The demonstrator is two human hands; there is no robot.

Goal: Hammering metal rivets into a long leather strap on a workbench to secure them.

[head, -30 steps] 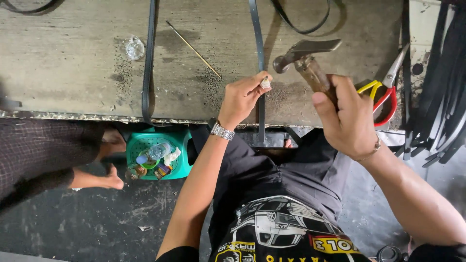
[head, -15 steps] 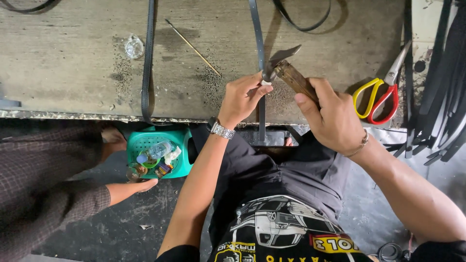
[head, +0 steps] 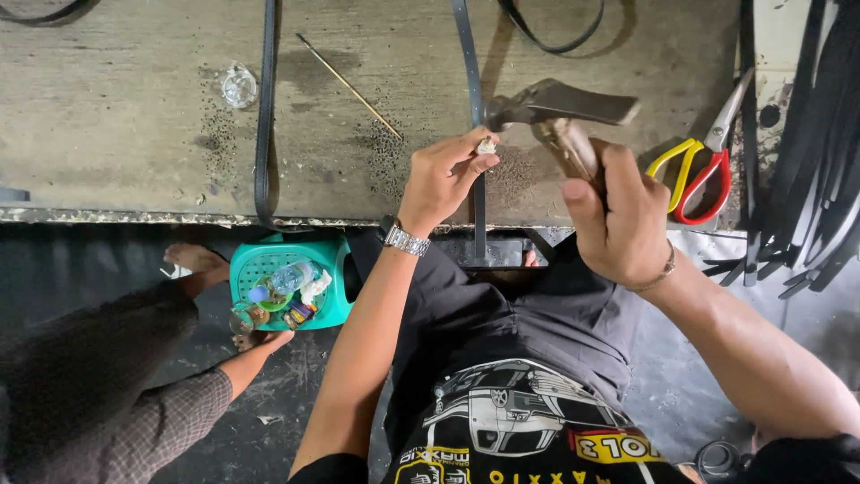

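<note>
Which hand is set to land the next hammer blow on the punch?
Right, probably. The right hand grips the hammer, its head raised just above the punch. The left hand pinches that punch upright on the strap, so it is occupied steadying.

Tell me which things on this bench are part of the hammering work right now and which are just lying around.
In use:
right hand gripping the hammer
left hand pinching a small pale punch
the dark strap beneath the punch

Lying about:
scissors with yellow and red handles
thin stick
second strap
small clear dish
green basket below the bench
</note>
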